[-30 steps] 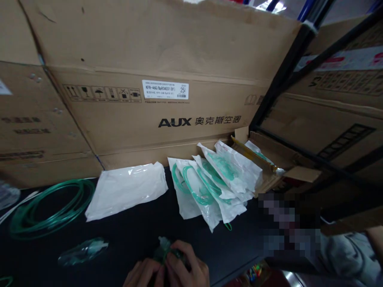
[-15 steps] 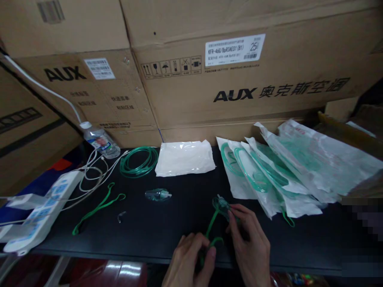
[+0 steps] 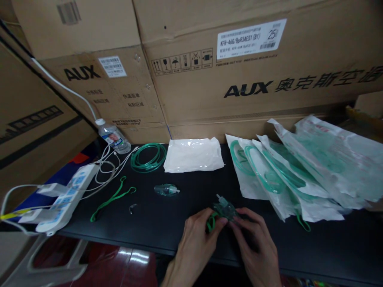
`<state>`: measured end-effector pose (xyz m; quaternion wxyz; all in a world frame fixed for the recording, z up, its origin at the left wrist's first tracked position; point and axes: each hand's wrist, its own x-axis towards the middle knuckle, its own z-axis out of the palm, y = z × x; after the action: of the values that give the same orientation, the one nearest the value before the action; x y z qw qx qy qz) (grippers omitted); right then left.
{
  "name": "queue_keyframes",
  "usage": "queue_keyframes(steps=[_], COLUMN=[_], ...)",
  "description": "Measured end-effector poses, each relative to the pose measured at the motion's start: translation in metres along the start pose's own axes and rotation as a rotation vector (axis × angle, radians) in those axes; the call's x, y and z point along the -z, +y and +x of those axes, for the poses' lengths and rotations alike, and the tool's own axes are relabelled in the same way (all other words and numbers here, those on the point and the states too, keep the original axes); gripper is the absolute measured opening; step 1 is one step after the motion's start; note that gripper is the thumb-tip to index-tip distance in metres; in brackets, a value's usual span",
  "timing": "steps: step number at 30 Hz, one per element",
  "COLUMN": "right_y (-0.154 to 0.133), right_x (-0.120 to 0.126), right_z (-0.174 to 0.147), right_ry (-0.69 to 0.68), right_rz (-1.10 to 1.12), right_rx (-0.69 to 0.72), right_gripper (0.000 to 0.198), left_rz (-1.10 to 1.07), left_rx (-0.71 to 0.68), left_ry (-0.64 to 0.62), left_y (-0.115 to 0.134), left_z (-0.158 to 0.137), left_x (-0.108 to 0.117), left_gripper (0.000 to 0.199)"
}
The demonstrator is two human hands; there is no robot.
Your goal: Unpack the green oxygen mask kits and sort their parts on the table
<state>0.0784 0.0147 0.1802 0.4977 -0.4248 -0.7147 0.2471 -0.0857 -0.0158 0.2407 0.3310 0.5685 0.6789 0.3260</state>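
Observation:
A clear green oxygen mask [image 3: 226, 209] with a pale connector is held between my two hands, above the front of the dark table. My right hand [image 3: 256, 237] is closed, its thumb and fingers pinching the mask's right edge. My left hand [image 3: 199, 233] is closed around a bunched green elastic strap [image 3: 211, 222], with the thumb against the mask's left side. The fingers partly hide the strap. Left of my hands lie a second mask [image 3: 166, 190], another green elastic strap [image 3: 112, 199] and a small clear elbow-shaped piece [image 3: 132, 208].
Coiled green tubing [image 3: 149, 158] and a white packet [image 3: 194, 155] lie at the back. Several packaged mask sets [image 3: 269, 179] overlap on the right. A power strip [image 3: 68, 201], white cables and a tilted plastic bottle [image 3: 115, 137] are on the left. Cardboard boxes [image 3: 191, 99] wall the rear.
My left hand has moved up to the mask, gathering the strap that was stretched out below it. My right hand stays on the mask's right side. The view has shifted left.

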Motion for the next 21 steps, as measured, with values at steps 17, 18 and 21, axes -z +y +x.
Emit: queue_keyframes(steps=[17, 18, 21], right_y=[-0.002, -0.004, -0.005], right_x=[0.001, 0.001, -0.001], right_z=[0.013, 0.014, 0.013], right_ry=[-0.255, -0.254, -0.221], right_rz=[0.801, 0.806, 0.761], right_rx=[-0.707, -0.694, -0.683], right_gripper=[0.043, 0.042, 0.039], left_rz=[-0.115, -0.110, -0.054], left_rx=[-0.011, -0.017, -0.014], left_ry=[-0.116, -0.110, -0.078], left_y=[0.008, 0.007, 0.004], left_z=[-0.018, -0.018, -0.016], left_x=[0.004, 0.004, 0.004], left_gripper=[0.025, 0.024, 0.022])
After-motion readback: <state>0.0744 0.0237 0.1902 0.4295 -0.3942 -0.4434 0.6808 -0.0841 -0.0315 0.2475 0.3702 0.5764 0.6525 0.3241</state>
